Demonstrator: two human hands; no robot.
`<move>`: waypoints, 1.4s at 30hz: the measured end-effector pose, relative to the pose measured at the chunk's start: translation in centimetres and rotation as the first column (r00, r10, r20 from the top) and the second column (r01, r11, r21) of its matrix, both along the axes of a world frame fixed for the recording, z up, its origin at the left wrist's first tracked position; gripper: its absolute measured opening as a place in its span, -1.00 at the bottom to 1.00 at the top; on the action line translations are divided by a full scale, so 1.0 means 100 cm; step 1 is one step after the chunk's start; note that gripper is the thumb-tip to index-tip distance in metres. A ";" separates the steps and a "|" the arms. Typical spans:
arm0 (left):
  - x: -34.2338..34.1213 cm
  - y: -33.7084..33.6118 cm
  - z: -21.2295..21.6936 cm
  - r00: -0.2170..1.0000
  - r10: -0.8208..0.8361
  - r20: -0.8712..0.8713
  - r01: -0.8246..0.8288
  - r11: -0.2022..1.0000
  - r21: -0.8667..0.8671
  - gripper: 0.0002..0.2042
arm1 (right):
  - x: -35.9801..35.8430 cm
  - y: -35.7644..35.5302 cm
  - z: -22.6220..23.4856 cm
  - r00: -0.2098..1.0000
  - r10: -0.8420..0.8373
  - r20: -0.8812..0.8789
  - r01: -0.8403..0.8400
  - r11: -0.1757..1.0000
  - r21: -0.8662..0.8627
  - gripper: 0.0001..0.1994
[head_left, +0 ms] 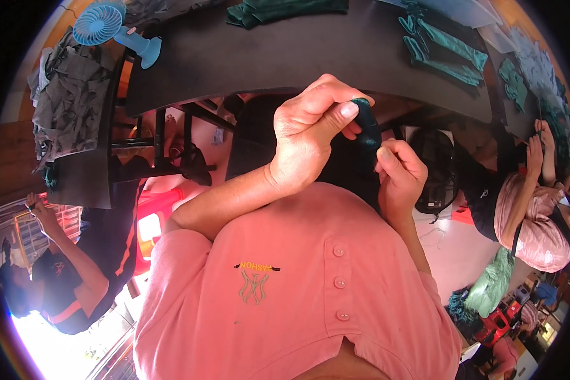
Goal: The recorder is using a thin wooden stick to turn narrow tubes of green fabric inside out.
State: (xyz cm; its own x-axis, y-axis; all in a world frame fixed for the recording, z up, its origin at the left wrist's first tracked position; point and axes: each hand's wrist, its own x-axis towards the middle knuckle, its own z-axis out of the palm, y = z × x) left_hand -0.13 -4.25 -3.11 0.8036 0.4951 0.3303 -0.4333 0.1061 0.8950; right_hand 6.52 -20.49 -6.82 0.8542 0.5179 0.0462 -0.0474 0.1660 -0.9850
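Our left hand [307, 136] and right hand [402, 171] each pinch an end of dark green cloth [368, 132], likely to hold it steady.

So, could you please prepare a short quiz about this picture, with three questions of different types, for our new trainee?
1. Multiple choice: What does the left hand pinch?
A) a pale pink cloth
B) a dark green piece of fabric
C) a red stool

2. True or false: The blue fan is at the left end of the black table.

3. Fill in: In the picture, the right hand is ____ than the left hand.

Key: 1. B; 2. True; 3. lower.
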 end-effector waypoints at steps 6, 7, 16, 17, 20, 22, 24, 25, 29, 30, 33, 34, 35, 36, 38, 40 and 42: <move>-0.001 0.003 -0.003 0.992 0.123 0.041 -0.129 0.944 0.304 -0.88 | -0.001 0.001 0.000 0.997 0.013 -0.082 -0.012 1.000 0.013 -0.85; 0.000 0.003 -0.004 0.992 0.123 0.040 -0.129 0.944 0.304 -0.88 | -0.002 0.001 0.001 0.996 0.022 -0.087 -0.022 1.000 0.007 -0.85; -0.002 -0.003 -0.008 0.989 0.131 0.062 -0.144 0.944 0.298 -0.92 | -0.008 0.005 -0.001 0.995 0.039 -0.088 -0.030 0.995 0.093 -0.86; -0.001 0.000 -0.004 0.994 0.105 -0.010 -0.098 0.960 0.263 -0.92 | -0.007 0.004 -0.002 0.995 0.038 -0.090 -0.030 0.995 0.094 -0.86; 0.000 0.009 -0.008 0.998 0.044 -0.037 -0.036 0.983 0.180 -0.94 | 0.002 0.001 0.000 0.976 0.003 0.216 -0.021 0.996 0.084 -0.90; 0.001 0.013 -0.010 1.000 0.011 0.010 -0.013 0.990 0.137 -0.95 | 0.008 0.000 0.004 0.923 -0.011 0.384 0.021 1.000 -0.021 -0.90; 0.003 0.016 -0.005 0.997 0.071 0.029 -0.076 0.923 0.377 -0.89 | 0.013 -0.002 0.006 0.898 -0.009 0.439 0.035 0.998 -0.050 -0.90; 0.001 0.015 -0.002 0.997 0.067 0.027 -0.072 0.924 0.377 -0.89 | 0.015 -0.002 0.007 0.875 -0.015 0.485 0.053 0.996 -0.065 -0.90; -0.010 0.021 0.015 0.988 0.030 -0.151 0.016 0.956 0.292 -0.73 | 0.020 -0.005 0.007 0.804 -0.039 0.593 0.101 0.992 -0.072 -0.92; -0.010 0.023 0.019 0.977 -0.095 -0.190 0.137 0.966 0.221 -0.70 | 0.021 -0.006 0.007 0.805 -0.042 0.591 0.105 0.992 -0.072 -0.92; -0.006 0.026 0.019 0.955 -0.171 -0.240 0.215 0.962 0.168 -0.75 | 0.021 -0.009 0.005 0.774 -0.043 0.632 0.126 0.988 -0.087 -0.93; -0.005 0.028 0.018 0.945 -0.200 -0.259 0.250 0.952 0.176 -0.77 | 0.021 -0.010 0.005 0.764 -0.045 0.644 0.134 0.987 -0.089 -0.93; -0.005 0.028 0.016 0.945 -0.201 -0.258 0.251 0.952 0.178 -0.77 | 0.021 -0.010 0.004 0.754 -0.047 0.656 0.140 0.986 -0.090 -0.92; -0.005 0.029 0.013 0.945 -0.211 -0.252 0.248 0.960 0.126 -0.79 | 0.021 -0.010 0.003 0.752 -0.049 0.657 0.142 0.986 -0.088 -0.92; -0.004 0.027 0.013 0.946 -0.218 -0.240 0.242 0.967 0.077 -0.81 | 0.021 -0.010 0.003 0.753 -0.039 0.656 0.142 0.984 -0.105 -0.92; -0.008 0.022 0.015 0.950 -0.190 -0.247 0.205 0.978 0.035 -0.85 | 0.019 -0.012 0.002 0.757 -0.032 0.652 0.135 0.985 -0.107 -0.92; -0.008 0.022 0.020 0.942 -0.217 -0.255 0.225 0.974 0.002 -0.85 | 0.019 -0.012 0.002 0.764 -0.026 0.645 0.128 0.985 -0.112 -0.92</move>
State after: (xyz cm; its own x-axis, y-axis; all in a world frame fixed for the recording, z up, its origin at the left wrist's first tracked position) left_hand -0.90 -2.09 -1.07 0.9505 0.2885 0.1154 -0.1624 0.1449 0.9760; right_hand 8.43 -21.66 -6.60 0.6894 0.4960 0.5279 0.6082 -0.0006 -0.7938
